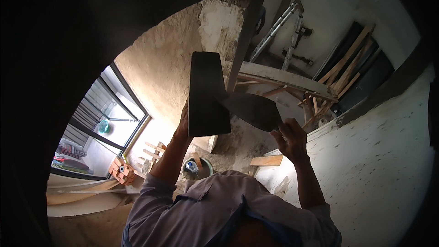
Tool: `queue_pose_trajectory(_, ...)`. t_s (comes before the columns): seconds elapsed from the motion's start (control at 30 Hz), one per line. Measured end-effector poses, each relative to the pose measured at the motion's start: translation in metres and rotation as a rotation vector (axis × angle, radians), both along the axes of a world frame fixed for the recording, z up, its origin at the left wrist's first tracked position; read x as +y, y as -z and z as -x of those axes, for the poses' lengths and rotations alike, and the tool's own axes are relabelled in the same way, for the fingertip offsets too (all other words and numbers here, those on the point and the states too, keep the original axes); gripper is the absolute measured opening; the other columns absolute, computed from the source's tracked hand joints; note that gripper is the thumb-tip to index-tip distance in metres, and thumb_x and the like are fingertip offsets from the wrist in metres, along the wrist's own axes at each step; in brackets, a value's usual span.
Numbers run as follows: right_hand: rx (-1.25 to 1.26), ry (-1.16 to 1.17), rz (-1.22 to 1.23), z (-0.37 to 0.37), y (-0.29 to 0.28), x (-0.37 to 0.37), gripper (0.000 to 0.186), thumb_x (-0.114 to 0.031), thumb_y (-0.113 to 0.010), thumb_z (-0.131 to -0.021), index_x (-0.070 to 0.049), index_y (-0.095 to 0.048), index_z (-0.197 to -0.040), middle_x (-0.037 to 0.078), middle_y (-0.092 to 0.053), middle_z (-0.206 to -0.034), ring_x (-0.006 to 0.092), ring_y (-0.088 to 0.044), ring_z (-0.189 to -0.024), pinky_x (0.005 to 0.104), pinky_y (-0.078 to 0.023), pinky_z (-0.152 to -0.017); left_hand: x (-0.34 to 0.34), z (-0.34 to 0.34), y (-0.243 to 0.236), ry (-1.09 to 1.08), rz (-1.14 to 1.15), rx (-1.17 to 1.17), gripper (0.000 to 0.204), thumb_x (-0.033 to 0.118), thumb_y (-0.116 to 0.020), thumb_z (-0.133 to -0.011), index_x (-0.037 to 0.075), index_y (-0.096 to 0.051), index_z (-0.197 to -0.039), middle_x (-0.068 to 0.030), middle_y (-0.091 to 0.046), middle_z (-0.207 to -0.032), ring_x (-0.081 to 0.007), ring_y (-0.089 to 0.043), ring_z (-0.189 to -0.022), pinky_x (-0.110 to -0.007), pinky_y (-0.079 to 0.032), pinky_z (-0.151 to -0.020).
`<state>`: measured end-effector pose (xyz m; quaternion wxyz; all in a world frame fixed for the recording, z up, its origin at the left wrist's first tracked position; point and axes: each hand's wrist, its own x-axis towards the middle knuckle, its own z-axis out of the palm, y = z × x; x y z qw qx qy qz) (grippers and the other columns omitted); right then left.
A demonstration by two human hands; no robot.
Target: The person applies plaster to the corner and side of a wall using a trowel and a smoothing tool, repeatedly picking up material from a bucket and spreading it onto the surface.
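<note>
A dark, flat rectangular plastering float (pixel 208 96) is held up before me, its broad face toward my view. Behind its left edge is my left hand (pixel 184 121), mostly hidden, closed on the float; its handle is not visible. My right hand (pixel 292 139) grips a pointing trowel (pixel 254 111) by its handle end. The trowel's dark blade slants left, and its tip meets or overlaps the float's right edge. Both tools are in shadow, so any mortar on them cannot be made out.
A bucket (pixel 206 169) with a bottle stands below the float. Orange bricks (pixel 121 172) are stacked by the window frame (pixel 132 133). At the right are a plank trestle (pixel 286 78), a folding ladder (pixel 276 29), leaning timber (pixel 350 59) and a pale wall (pixel 370 164).
</note>
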<state>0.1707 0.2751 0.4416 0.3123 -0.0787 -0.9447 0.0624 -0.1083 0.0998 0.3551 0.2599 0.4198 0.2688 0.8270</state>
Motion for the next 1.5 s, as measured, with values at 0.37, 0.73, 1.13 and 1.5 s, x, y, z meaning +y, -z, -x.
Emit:
queue_pose_trajectory(0.37, 0.261, -0.173, 0.196, 0.061, -0.042, 0.033, 0.035, -0.013, -0.063, -0.089, 0.000, -0.056, -0.121, 0.011, -0.056, -0.082, 0.0221, -0.057, -0.064, 0.0339, -0.046, -0.056, 0.004, -0.010, -0.012, 0.262, 0.133, -0.291, 0.052, 0.031, -0.046, -0.101, 0.000, -0.037, -0.141, -0.0164, -0.055, -0.127, -0.0264, -0.061, -0.110, -0.038, -0.055, -0.091)
queue_pose_trajectory(0.73, 0.403, -0.338, 0.847, 0.160, -0.061, 0.039, 0.034, -0.019, -0.046, -0.101, 0.001, -0.052, -0.128, 0.003, -0.053, -0.067, 0.0085, -0.051, -0.055, 0.0260, -0.044, -0.049, -0.046, -0.014, 0.045, -0.055, 0.357, -0.166, 0.047, 0.029, -0.045, -0.102, 0.001, -0.040, -0.140, -0.0149, -0.058, -0.122, -0.0243, -0.064, -0.104, -0.037, -0.057, -0.086)
queue_pose_trajectory(1.13, 0.420, -0.153, 0.877, 0.185, -0.055, 0.021, 0.039, -0.029, -0.045, -0.102, -0.001, -0.053, -0.128, 0.001, -0.049, -0.064, 0.0080, -0.047, -0.047, 0.0252, -0.040, -0.042, -0.067, -0.014, 0.058, 0.120, 0.255, -0.406, 0.044, 0.020, -0.052, -0.100, 0.006, -0.040, -0.140, -0.0134, -0.059, -0.124, -0.0221, -0.064, -0.106, -0.035, -0.059, -0.086)
queue_pose_trajectory(1.5, 0.471, -0.128, 0.642, 0.170, -0.062, 0.020, 0.033, -0.024, -0.042, -0.103, -0.001, -0.054, -0.124, 0.000, -0.046, -0.061, 0.0076, -0.045, -0.048, 0.0256, -0.038, -0.042, -0.084, -0.001, 0.081, -0.142, 0.537, -0.139, 0.051, 0.033, -0.055, -0.098, 0.005, -0.042, -0.139, -0.0101, -0.060, -0.121, -0.0187, -0.064, -0.104, -0.032, -0.057, -0.085)
